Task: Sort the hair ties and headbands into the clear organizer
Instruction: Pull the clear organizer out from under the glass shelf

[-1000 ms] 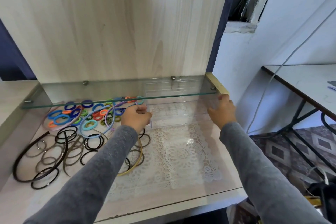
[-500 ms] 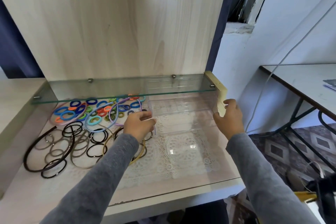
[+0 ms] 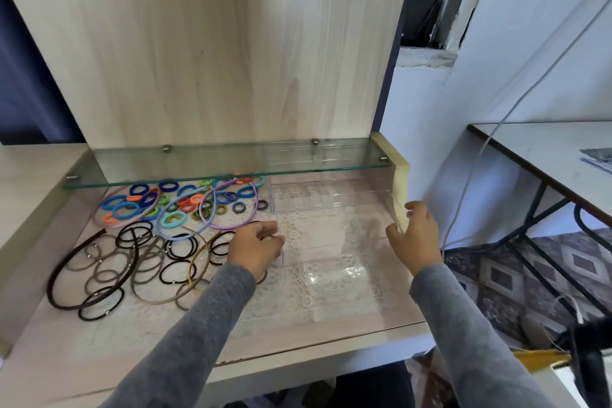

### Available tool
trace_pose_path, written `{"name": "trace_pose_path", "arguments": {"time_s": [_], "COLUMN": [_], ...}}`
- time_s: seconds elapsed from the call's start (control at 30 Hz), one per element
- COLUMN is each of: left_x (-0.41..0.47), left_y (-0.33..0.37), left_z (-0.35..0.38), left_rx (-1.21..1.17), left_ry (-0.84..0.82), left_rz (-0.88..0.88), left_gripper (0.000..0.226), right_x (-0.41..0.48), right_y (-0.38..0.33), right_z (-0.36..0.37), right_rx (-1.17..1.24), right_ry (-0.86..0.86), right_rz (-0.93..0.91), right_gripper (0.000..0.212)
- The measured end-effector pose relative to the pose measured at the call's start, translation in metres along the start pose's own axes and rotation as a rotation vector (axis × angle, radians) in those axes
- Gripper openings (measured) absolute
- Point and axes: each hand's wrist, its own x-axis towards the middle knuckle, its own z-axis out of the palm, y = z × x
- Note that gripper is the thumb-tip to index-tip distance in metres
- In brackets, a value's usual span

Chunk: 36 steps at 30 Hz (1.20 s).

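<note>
left hand (image 3: 255,247) and right hand (image 3: 415,238) grip the clear organizer (image 3: 331,205) by its sides. it has slid out from under the glass shelf (image 3: 198,162), ready for sorting.

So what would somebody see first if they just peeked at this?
Probably the bright heap of colourful hair ties at the back left, half under the glass shelf. In front of it lies a tangle of dark hair ties and headbands. To the right, the left hand and right hand hold the clear organizer by its side walls, over a white lace mat.
</note>
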Motion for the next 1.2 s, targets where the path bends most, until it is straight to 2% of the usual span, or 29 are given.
{"name": "trace_pose_path", "arguments": {"time_s": [0.73,0.9,1.0,1.2], "left_x": [0.009,0.000,-0.005,-0.010], "left_y": [-0.007,0.002,0.007,0.002], "left_z": [0.007,0.002,-0.006,-0.034], "left_rx": [0.172,0.241,0.239,0.496], "left_ry": [0.011,0.034,0.024,0.135], "left_rz": [0.022,0.118,0.196,0.360], "left_gripper": [0.032,0.039,0.034,0.030], "right_x": [0.000,0.000,-0.006,-0.026], "right_y": [0.007,-0.003,-0.021,-0.071], "right_z": [0.012,0.016,0.023,0.055], "right_rx": [-0.065,-0.270,-0.278,-0.130], "right_ry": [0.002,-0.029,0.013,0.000], "right_rz": [0.029,0.117,0.032,-0.278], "right_gripper": [0.044,0.046,0.050,0.044]}}
